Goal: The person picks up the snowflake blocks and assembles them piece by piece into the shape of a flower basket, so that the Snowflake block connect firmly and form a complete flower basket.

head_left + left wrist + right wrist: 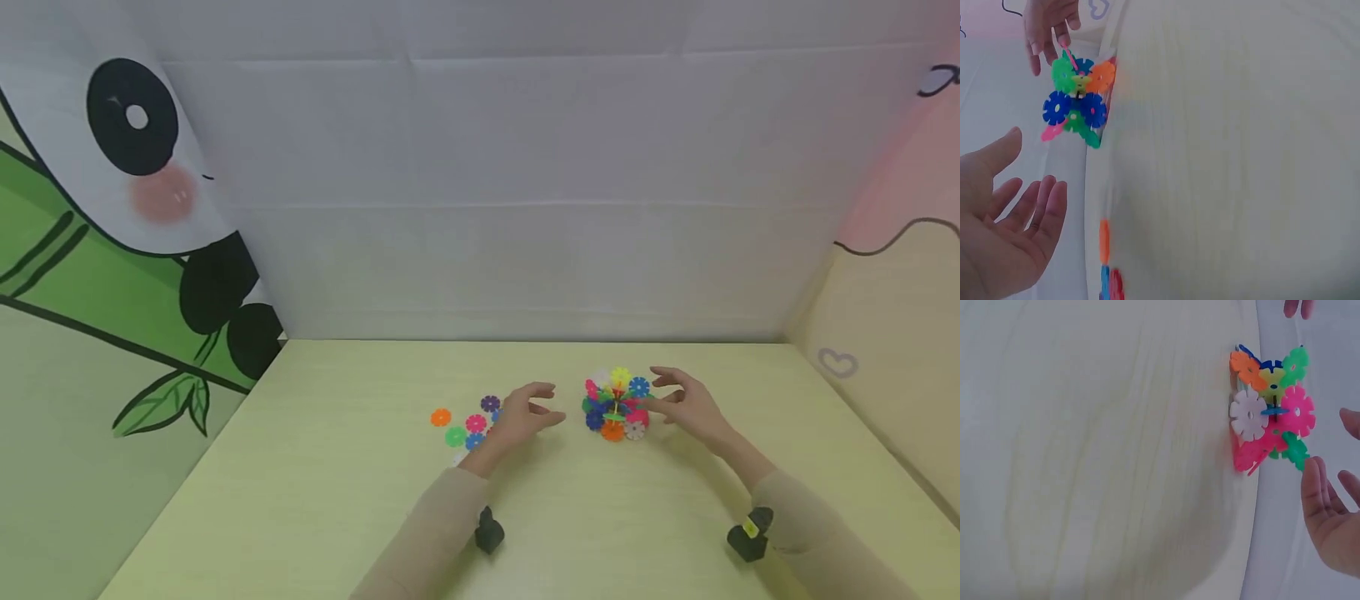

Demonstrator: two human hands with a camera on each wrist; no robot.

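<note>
A many-coloured cluster of interlocked plastic snowflake discs (613,414) stands on the table. My right hand (692,408) is at its right side, fingers loosely bent and not wrapped round it; whether a fingertip touches a pink disc cannot be told. In the right wrist view the cluster (1275,411) shows white, pink, orange, yellow and green discs. To the left of the cluster hovers my left hand (525,414), apart from it, with nothing between thumb and fingers. The left wrist view shows that hand (1013,219) with its fingers relaxed.
Loose discs lie left of my left hand, among them an orange disc (441,417), a green disc (455,437) and a purple disc (490,403); my left hand and forearm partly hide others. A white cloth backdrop (525,208) rises behind the pale table (337,500).
</note>
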